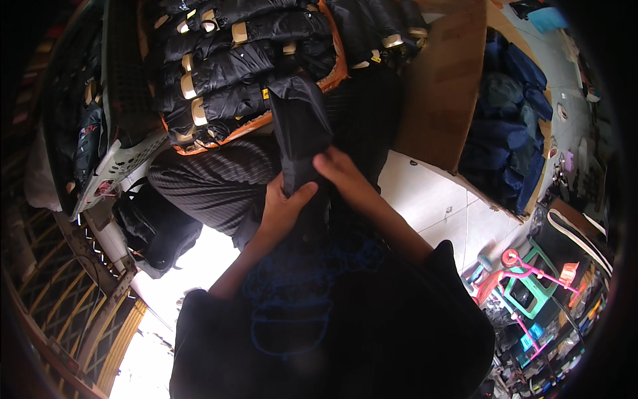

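Observation:
Over my lap I hold a long piece of black folded fabric (302, 126) that looks like a folding umbrella; no handle shows on it. My left hand (284, 203) grips its lower end, thumb across the front and fingers partly hidden behind. Higher up, at its right edge, my right hand (332, 166) is closed on the cloth, with most fingertips out of sight. Its far end lies against an orange-rimmed basket (232, 130) packed with rows of black folding umbrellas (232, 70) that have beige handles.
More black umbrellas (382, 30) lie behind the basket. On the right, a cardboard box (442, 86) holds dark blue bundles (498, 136). A grey plastic crate (119, 163) and black bag (156, 229) are at left. A green stool (531, 286) and pink child's vehicle (492, 286) stand lower right.

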Action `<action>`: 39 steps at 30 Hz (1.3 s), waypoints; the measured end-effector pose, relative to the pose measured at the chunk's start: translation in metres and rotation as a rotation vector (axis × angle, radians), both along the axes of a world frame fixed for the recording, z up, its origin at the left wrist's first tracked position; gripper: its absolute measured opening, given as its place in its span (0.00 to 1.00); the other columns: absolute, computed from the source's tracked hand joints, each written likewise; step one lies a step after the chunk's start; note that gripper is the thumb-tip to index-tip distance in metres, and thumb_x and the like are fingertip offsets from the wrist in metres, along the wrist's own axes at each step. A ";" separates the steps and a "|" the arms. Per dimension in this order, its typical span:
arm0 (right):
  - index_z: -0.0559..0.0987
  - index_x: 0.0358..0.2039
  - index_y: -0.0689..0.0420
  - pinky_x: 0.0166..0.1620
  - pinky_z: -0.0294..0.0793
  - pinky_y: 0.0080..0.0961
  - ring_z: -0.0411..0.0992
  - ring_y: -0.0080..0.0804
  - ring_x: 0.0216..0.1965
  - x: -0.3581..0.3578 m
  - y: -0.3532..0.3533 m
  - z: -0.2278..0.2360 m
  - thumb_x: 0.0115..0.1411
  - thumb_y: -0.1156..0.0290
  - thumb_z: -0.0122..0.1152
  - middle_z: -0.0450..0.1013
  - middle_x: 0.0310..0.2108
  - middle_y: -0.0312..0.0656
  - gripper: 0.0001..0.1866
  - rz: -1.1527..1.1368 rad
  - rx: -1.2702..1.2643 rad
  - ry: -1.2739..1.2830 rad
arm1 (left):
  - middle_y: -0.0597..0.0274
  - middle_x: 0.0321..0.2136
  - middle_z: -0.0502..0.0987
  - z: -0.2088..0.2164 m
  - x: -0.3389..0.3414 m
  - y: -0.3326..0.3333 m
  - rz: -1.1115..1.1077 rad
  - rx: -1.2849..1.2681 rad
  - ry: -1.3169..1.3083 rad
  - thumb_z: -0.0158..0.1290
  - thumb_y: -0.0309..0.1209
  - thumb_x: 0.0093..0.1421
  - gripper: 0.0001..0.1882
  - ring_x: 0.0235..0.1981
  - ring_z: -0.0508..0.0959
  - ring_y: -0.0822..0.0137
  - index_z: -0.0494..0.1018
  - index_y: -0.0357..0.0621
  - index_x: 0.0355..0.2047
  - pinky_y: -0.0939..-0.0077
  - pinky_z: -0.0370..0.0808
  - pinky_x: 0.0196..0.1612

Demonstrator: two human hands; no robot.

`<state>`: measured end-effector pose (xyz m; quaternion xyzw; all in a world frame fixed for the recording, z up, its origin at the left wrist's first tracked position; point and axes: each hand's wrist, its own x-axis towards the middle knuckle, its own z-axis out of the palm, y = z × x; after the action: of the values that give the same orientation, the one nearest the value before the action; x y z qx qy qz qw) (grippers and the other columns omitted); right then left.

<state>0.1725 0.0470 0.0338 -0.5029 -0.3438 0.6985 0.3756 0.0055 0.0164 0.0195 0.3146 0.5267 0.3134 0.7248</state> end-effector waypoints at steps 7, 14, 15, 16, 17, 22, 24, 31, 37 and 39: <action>0.77 0.49 0.65 0.50 0.73 0.27 0.75 0.29 0.44 -0.005 -0.009 0.000 0.58 0.57 0.66 0.78 0.41 0.44 0.26 0.205 -0.160 -0.025 | 0.57 0.40 0.79 0.002 -0.011 -0.015 -0.062 -0.067 0.099 0.57 0.32 0.60 0.20 0.43 0.78 0.69 0.72 0.33 0.50 0.73 0.74 0.47; 0.76 0.49 0.64 0.50 0.73 0.26 0.76 0.28 0.43 -0.006 -0.018 -0.002 0.57 0.59 0.68 0.78 0.41 0.44 0.26 0.209 -0.187 0.016 | 0.57 0.40 0.79 -0.001 -0.017 -0.024 -0.109 -0.055 0.075 0.57 0.32 0.60 0.20 0.43 0.78 0.67 0.72 0.34 0.50 0.72 0.74 0.47; 0.77 0.49 0.64 0.49 0.74 0.26 0.76 0.28 0.43 -0.006 -0.018 -0.004 0.57 0.59 0.68 0.78 0.41 0.44 0.25 0.191 -0.183 0.029 | 0.57 0.40 0.79 0.003 -0.018 -0.021 -0.148 0.016 0.150 0.56 0.33 0.61 0.20 0.42 0.78 0.67 0.72 0.34 0.50 0.72 0.74 0.47; 0.77 0.49 0.64 0.49 0.74 0.25 0.76 0.28 0.43 -0.006 -0.017 -0.003 0.58 0.59 0.68 0.78 0.41 0.44 0.25 0.167 -0.202 0.047 | 0.58 0.40 0.79 0.013 -0.018 -0.015 -0.186 0.088 0.226 0.55 0.35 0.62 0.20 0.42 0.78 0.67 0.72 0.34 0.50 0.72 0.74 0.47; 0.77 0.49 0.64 0.49 0.74 0.25 0.76 0.27 0.43 -0.006 -0.016 -0.002 0.58 0.59 0.68 0.78 0.41 0.44 0.25 0.142 -0.221 0.064 | 0.58 0.40 0.79 0.008 -0.024 -0.012 -0.208 0.150 0.264 0.54 0.37 0.62 0.21 0.42 0.78 0.67 0.72 0.34 0.50 0.72 0.74 0.47; 0.75 0.51 0.65 0.50 0.74 0.24 0.75 0.28 0.45 -0.005 -0.013 -0.003 0.59 0.60 0.67 0.77 0.43 0.44 0.26 0.156 -0.276 0.039 | 0.55 0.39 0.80 -0.037 -0.040 0.013 -0.007 0.319 0.116 0.50 0.44 0.65 0.25 0.42 0.79 0.65 0.71 0.35 0.51 0.72 0.73 0.49; 0.73 0.53 0.66 0.53 0.72 0.25 0.74 0.29 0.47 -0.005 -0.011 -0.002 0.60 0.63 0.65 0.76 0.46 0.43 0.26 0.226 -0.324 0.015 | 0.54 0.39 0.80 -0.035 -0.015 0.021 0.118 0.225 -0.098 0.49 0.45 0.65 0.25 0.42 0.79 0.64 0.71 0.34 0.51 0.71 0.74 0.50; 0.69 0.57 0.66 0.53 0.72 0.27 0.73 0.31 0.50 -0.002 -0.029 -0.009 0.59 0.60 0.66 0.72 0.51 0.46 0.32 0.209 -0.286 -0.062 | 0.54 0.37 0.82 0.000 0.012 0.021 0.080 -0.144 -0.219 0.58 0.33 0.59 0.16 0.39 0.82 0.64 0.76 0.31 0.42 0.72 0.76 0.47; 0.67 0.58 0.66 0.52 0.73 0.25 0.73 0.29 0.49 0.000 -0.032 -0.006 0.60 0.61 0.66 0.74 0.48 0.46 0.32 0.300 -0.298 -0.099 | 0.55 0.37 0.81 -0.016 0.007 0.004 0.087 -0.131 -0.176 0.59 0.33 0.58 0.18 0.39 0.81 0.66 0.75 0.31 0.44 0.73 0.77 0.45; 0.68 0.57 0.66 0.53 0.73 0.25 0.73 0.29 0.49 0.001 -0.029 0.004 0.60 0.61 0.65 0.74 0.49 0.46 0.31 0.352 -0.313 -0.108 | 0.55 0.37 0.81 -0.015 0.004 -0.001 0.057 -0.129 -0.166 0.60 0.33 0.58 0.18 0.39 0.81 0.67 0.75 0.32 0.44 0.73 0.77 0.45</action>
<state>0.1739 0.0176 0.0374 -0.5238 -0.3334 0.7700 0.1469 0.0098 0.0159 0.0047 0.2249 0.4929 0.3244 0.7754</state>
